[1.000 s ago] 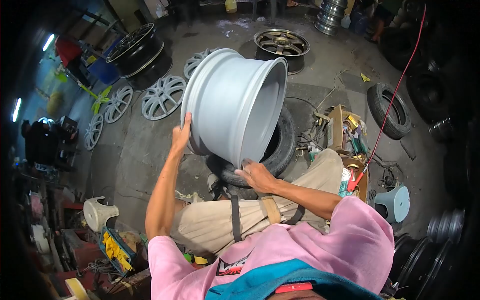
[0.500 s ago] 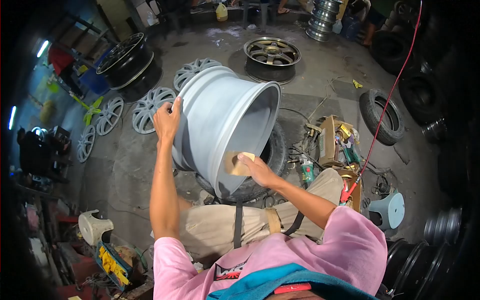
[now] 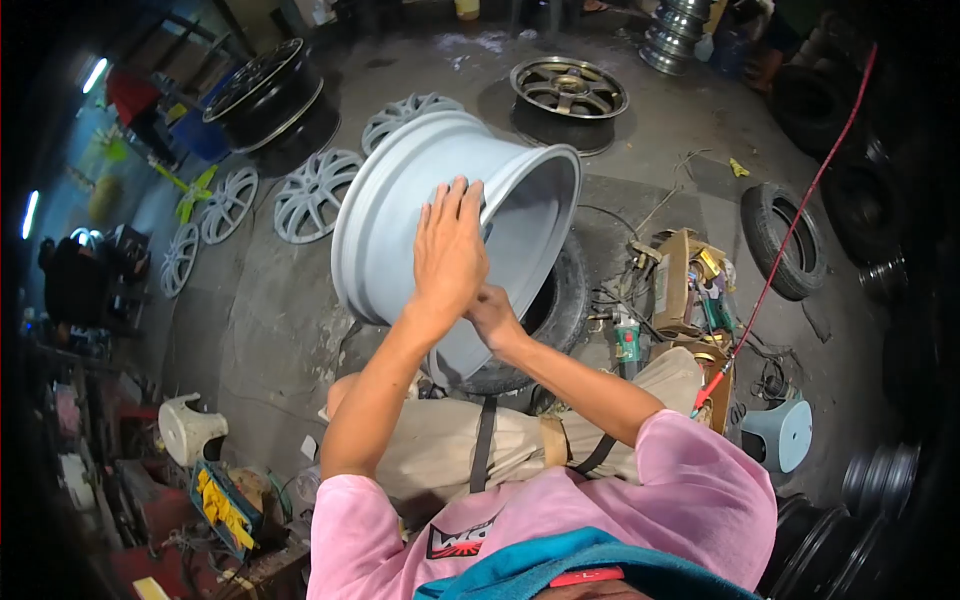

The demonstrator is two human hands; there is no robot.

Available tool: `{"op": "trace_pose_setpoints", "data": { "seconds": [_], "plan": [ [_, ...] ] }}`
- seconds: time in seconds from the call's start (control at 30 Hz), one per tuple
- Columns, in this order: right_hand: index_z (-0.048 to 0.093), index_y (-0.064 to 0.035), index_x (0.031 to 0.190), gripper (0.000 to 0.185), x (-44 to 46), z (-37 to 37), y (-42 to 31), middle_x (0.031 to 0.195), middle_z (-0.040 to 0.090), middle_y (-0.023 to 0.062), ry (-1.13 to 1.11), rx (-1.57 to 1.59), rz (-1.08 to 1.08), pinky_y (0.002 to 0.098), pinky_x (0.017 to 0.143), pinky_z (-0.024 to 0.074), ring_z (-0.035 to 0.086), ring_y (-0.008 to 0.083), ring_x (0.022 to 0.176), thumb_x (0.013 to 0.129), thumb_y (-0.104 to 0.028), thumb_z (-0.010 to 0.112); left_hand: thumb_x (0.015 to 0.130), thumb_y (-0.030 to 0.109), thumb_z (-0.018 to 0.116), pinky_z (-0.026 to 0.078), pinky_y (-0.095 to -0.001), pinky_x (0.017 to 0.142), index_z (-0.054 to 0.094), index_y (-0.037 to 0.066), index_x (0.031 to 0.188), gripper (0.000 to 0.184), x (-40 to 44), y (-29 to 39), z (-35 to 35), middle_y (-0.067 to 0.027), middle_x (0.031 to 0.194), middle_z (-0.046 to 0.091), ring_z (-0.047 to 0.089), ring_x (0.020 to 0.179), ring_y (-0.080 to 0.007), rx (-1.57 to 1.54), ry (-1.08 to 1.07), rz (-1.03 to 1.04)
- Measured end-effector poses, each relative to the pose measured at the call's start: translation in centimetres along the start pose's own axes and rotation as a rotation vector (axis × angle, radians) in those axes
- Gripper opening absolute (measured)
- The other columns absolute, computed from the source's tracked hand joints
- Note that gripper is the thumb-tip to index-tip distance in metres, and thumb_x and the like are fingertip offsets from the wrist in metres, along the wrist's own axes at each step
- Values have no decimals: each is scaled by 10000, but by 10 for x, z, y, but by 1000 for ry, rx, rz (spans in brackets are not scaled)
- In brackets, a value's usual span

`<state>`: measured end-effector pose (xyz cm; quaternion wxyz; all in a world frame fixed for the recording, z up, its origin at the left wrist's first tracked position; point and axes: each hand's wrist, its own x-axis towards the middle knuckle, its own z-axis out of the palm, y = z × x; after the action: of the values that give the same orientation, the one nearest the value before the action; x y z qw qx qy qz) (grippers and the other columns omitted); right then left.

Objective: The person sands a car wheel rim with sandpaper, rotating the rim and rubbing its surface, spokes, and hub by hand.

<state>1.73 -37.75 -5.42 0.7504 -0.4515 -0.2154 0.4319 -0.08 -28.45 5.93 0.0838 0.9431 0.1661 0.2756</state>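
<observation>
A grey wheel rim barrel [image 3: 400, 195] lies tilted on its side before me, its open end facing right. Across its outer wall near the right-hand lip rests my left hand [image 3: 450, 245], fingers stretched out, flat rather than gripping. My right hand [image 3: 494, 320] is closed at the lip, just below and partly behind the left. The sandpaper it held a moment ago is hidden from view now. Under the rim is a black tyre [image 3: 572, 305].
Grey wheel faces [image 3: 315, 197] lie on the floor at left, near a dark rim [image 3: 270, 105]. Behind stands a bronze-spoked wheel [image 3: 570, 90]. To the right are a green angle grinder [image 3: 627, 340], a cardboard box [image 3: 672, 285], a loose tyre [image 3: 783, 240] and a red hose [image 3: 800, 195].
My left hand has left the rim's far-left edge and moved right onto the wall near the lip. My right hand has shifted slightly up and left; the sandpaper has gone out of sight.
</observation>
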Motion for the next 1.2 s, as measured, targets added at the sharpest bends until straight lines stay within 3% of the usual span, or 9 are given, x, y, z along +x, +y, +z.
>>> {"op": "trace_pose_setpoints", "data": {
  "seconds": [0.33, 0.57, 0.6, 0.77, 0.9, 0.97, 1.0, 1.07, 1.2],
  "plan": [
    [617, 21, 1291, 363, 21, 84, 36, 1258, 662, 112, 1, 330, -6, 319, 1011, 459, 609, 164, 1138, 1082, -253, 505, 777, -137, 581, 482, -421, 1063, 620, 9, 1332, 575, 35, -61, -30, -262, 1294, 635, 618, 1204, -409, -131, 81, -106],
    [555, -65, 1412, 434, 75, -212, 162, 1441, 555, 155, -633, -1057, -3, 382, 1116, 445, 573, 298, 1239, 980, -83, 525, 786, -83, 602, 434, -485, 1111, 632, -23, 1287, 506, 41, -87, -29, -274, 1295, 629, 551, 1269, -453, -103, 97, -69],
    [552, -47, 1389, 467, 120, -236, 112, 1402, 572, 157, -986, -1734, -501, 399, 1121, 443, 567, 300, 1250, 923, -45, 536, 793, -74, 606, 422, -493, 1123, 635, -21, 1284, 495, 41, -90, -27, -269, 1298, 630, 547, 1273, -453, -68, 126, -20],
    [414, -25, 1516, 614, 245, -256, 7, 1625, 331, 170, -729, -2600, -599, 400, 1255, 237, 311, 284, 1510, 925, -161, 506, 799, -52, 620, 403, -503, 1140, 650, -21, 1261, 464, 45, -94, -23, -258, 1278, 645, 553, 1265, -453, -32, 137, -8],
    [428, -8, 1504, 580, 229, -279, 135, 1603, 361, 186, -407, -1906, -520, 392, 1255, 230, 288, 285, 1516, 939, -131, 468, 796, -46, 627, 411, -505, 1132, 663, -12, 1242, 449, 44, -91, -23, -253, 1232, 666, 584, 1220, -452, -100, 145, -29],
    [621, -43, 1296, 397, 164, -188, 216, 1411, 578, 200, -163, -1594, -79, 410, 1076, 459, 552, 333, 1300, 910, -115, 560, 793, -48, 625, 418, -496, 1126, 664, -9, 1240, 451, 46, -88, -24, -251, 1221, 670, 602, 1185, -448, -114, 141, -43],
    [667, -50, 1160, 286, 141, -164, 277, 1133, 709, 185, -170, -1433, -570, 461, 861, 549, 686, 377, 984, 946, -196, 545, 789, -51, 624, 425, -488, 1119, 664, -7, 1239, 453, 45, -88, -24, -249, 1210, 674, 620, 1150, -445, -138, 135, -50],
    [728, -31, 987, 194, 86, -57, 234, 1099, 709, 225, -177, -887, -79, 475, 870, 543, 675, 400, 967, 921, -197, 653, 785, -54, 624, 435, -479, 1105, 667, -10, 1232, 452, 44, -89, -26, -244, 1200, 678, 630, 1121, -441, -133, 120, -69],
    [724, -28, 1041, 217, 72, -49, 179, 1140, 701, 217, -369, -764, -412, 458, 913, 535, 667, 408, 1019, 961, -198, 614, 772, -61, 629, 460, -462, 1061, 673, -18, 1216, 449, 43, -90, -24, -230, 1179, 689, 646, 1066, -435, -164, 126, -94]
  ]
}}
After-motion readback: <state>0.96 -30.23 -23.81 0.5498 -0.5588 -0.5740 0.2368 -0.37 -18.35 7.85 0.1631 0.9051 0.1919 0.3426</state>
